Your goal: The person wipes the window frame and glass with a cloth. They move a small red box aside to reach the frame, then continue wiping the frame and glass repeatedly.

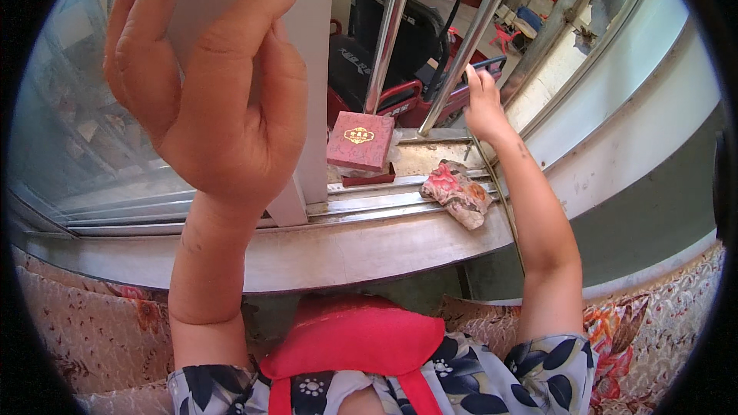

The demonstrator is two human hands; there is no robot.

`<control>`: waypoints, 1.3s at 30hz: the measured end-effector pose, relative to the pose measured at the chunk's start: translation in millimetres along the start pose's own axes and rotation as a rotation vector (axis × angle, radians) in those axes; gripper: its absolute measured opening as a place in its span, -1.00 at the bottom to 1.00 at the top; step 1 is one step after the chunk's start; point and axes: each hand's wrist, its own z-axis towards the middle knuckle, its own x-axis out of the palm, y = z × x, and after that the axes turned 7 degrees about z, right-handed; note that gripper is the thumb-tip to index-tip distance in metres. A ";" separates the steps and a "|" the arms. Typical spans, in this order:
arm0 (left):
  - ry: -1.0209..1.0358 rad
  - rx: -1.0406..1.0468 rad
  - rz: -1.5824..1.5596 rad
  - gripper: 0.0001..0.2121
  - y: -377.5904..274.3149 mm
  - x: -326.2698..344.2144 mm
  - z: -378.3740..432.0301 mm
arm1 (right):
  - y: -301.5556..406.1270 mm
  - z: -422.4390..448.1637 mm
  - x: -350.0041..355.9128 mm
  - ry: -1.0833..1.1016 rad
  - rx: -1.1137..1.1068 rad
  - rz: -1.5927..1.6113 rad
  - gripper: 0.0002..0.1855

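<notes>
My left hand (225, 80) is raised close to the camera, in front of the white sash frame (314, 69) of a sliding window. Its fingers are bent and apart, some cut off by the picture's top, and nothing shows in it. Whether it touches the frame is unclear. Beyond the sill, my right hand (485, 106) is beside a shiny metal window bar (461, 63). Its fingers are curled and slightly blurred, so a grip cannot be made out. Between the hands, a red patterned box (361, 141) rests on the sill. A crumpled floral cloth (458, 193) lies across the window tracks (375, 202).
A second metal bar (392, 34) stands left of the first. Behind them is a black-seated vehicle with a red frame (403, 95). A thin cord (507, 202) hangs over the sill (357, 253) by my right forearm. Floral fabric (92, 323) lines the near side.
</notes>
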 end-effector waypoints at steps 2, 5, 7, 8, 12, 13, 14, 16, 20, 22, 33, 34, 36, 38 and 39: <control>-0.013 0.025 -0.022 -0.79 7.8 -0.4 -4.5 | 21.4 -16.7 -21.1 0.182 0.026 0.275 -0.33; 0.005 -0.014 -0.002 -0.80 4.5 -5.9 -3.8 | 71.7 -23.4 -92.9 1.039 0.376 0.618 -0.33; 0.014 -0.062 -0.015 -0.80 -7.4 -2.4 0.7 | 61.4 -59.0 -100.1 1.003 0.053 0.744 -0.31; 0.023 -0.074 -0.019 -0.80 -10.9 -1.6 0.5 | 62.0 -73.6 -97.2 0.889 -0.040 0.610 -0.29; 0.042 -0.099 -0.030 -0.79 -16.3 -1.9 2.7 | 62.1 -82.9 -88.1 0.749 0.138 0.834 -0.49; 0.032 -0.102 -0.035 -0.78 -16.4 -1.2 3.0 | 63.7 -76.4 -91.6 0.689 0.220 0.883 -0.52; 0.022 -0.105 -0.039 -0.78 -16.1 -1.0 3.2 | 65.9 -68.6 -95.3 0.628 0.299 0.932 -0.55; 0.009 -0.122 -0.019 -0.78 -15.1 0.1 1.1 | 69.3 -42.2 -103.6 0.278 0.411 1.093 -0.69; 0.117 -0.183 0.124 -0.78 -29.0 -17.1 11.3 | 62.2 34.7 -118.0 -0.522 0.395 1.330 -0.71; 0.112 -0.131 0.085 -0.75 -34.0 -32.7 0.2 | 75.5 83.7 -126.2 -0.778 0.254 1.377 -0.65; 0.565 0.003 -0.519 -0.77 -102.7 -68.6 -109.1 | 90.0 202.6 -118.8 -0.975 -0.022 0.877 -0.26; 0.602 -0.004 -0.531 -0.77 -103.9 -68.5 -116.5 | 96.5 193.7 -116.7 -0.936 -0.010 0.856 -0.31; 0.676 -0.030 -0.556 -0.78 -104.9 -70.5 -124.5 | 113.0 167.5 -111.4 -0.836 0.071 1.056 -0.42; 0.691 -0.076 -0.589 -0.78 -109.2 -68.9 -139.4 | 112.1 150.6 -100.9 -0.785 0.129 1.013 -0.40; 0.704 -0.102 -0.604 -0.78 -109.5 -69.8 -145.3 | 123.6 133.1 -102.3 -0.680 0.255 1.118 -0.38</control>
